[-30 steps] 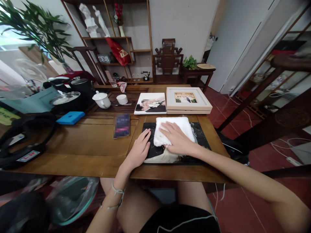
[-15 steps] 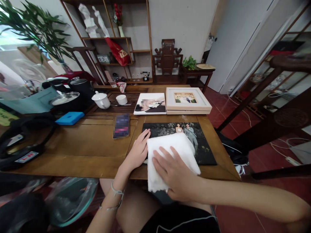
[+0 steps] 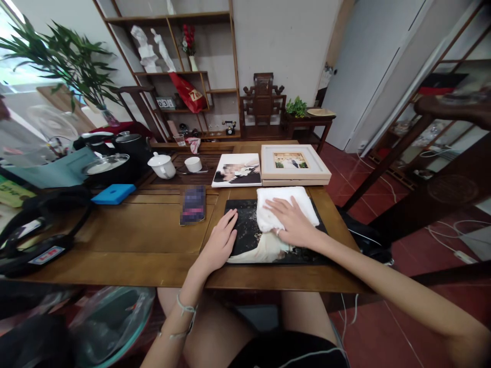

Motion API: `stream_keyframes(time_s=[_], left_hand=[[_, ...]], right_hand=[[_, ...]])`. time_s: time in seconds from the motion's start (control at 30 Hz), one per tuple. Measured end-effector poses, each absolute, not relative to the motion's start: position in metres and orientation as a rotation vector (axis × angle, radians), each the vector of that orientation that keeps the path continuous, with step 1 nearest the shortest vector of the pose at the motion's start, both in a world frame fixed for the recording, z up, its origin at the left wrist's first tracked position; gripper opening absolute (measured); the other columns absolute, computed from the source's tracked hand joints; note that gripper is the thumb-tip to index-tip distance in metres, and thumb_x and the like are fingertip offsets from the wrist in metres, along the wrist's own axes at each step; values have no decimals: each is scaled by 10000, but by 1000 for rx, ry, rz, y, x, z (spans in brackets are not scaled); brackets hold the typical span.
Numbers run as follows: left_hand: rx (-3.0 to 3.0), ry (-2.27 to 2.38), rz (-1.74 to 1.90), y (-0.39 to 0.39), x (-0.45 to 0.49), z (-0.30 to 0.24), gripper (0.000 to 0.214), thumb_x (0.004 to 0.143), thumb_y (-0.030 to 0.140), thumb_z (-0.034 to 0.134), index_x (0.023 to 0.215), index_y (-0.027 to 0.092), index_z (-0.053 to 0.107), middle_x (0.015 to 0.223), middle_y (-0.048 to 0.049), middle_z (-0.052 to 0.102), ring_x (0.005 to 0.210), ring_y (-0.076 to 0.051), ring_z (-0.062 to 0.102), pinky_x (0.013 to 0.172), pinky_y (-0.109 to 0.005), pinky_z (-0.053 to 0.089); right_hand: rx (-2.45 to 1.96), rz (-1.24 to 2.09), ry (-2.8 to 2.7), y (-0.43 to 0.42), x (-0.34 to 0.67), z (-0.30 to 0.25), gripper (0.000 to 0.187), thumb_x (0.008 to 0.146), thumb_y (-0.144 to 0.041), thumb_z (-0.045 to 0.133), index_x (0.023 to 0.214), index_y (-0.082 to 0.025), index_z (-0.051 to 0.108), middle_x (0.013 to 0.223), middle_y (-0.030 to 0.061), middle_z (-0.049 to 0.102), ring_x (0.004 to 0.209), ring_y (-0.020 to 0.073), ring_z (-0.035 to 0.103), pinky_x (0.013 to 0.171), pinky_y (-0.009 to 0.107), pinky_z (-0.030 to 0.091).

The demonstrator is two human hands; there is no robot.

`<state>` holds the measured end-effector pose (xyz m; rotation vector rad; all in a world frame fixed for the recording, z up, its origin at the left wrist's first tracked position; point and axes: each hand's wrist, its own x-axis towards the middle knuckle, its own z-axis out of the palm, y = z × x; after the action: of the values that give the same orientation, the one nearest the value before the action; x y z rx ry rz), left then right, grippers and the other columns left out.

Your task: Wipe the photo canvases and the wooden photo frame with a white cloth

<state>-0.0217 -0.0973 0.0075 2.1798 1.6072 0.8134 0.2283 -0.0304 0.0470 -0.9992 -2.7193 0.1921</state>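
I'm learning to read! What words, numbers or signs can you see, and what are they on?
"03" on the number blocks; the last mark is too small.
"7" on the red bag; the marks after it are unclear.
Too blurred: the black band's label, the green packet, the dark flat item.
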Motion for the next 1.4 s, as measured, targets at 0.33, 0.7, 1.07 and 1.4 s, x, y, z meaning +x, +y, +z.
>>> stream_keyframes(time_s=[0.33,0.7,1.07,1.4], left_hand=[[2177,1606,777,-96,-24,4,506,969,253,280,1460,137,313,1546,-142,268,1441,-241,211,1169,-491,210],[2180,1599,822,-97,-22,6,488,982,297,297,1457,189,333,1540,-115,294,1433,-245,244,1166,-488,225],[2197,1574,818,-96,-25,1,502,977,272,285,1472,185,299,1550,-119,269,1442,-239,216,1168,-495,212],[2162,1616,797,-97,-22,6,497,982,299,285,1463,177,316,1540,-121,289,1440,-237,225,1169,-496,207]], right_hand=[[-543,410,-2972,-90,235,51,878,628,-228,561,1472,-213,318,1558,91,242,1431,314,119,1116,594,-34],[-1202,149,-2588,-4,252,44,620,785,-237,493,1397,-160,437,1480,121,396,1375,335,276,1124,609,70],[-486,401,-2979,-110,236,49,907,622,-238,553,1485,-192,275,1564,96,221,1436,314,99,1108,612,-59],[-1167,160,-2591,-3,285,31,679,776,-214,464,1446,-188,357,1489,104,388,1388,300,272,1121,614,85]])
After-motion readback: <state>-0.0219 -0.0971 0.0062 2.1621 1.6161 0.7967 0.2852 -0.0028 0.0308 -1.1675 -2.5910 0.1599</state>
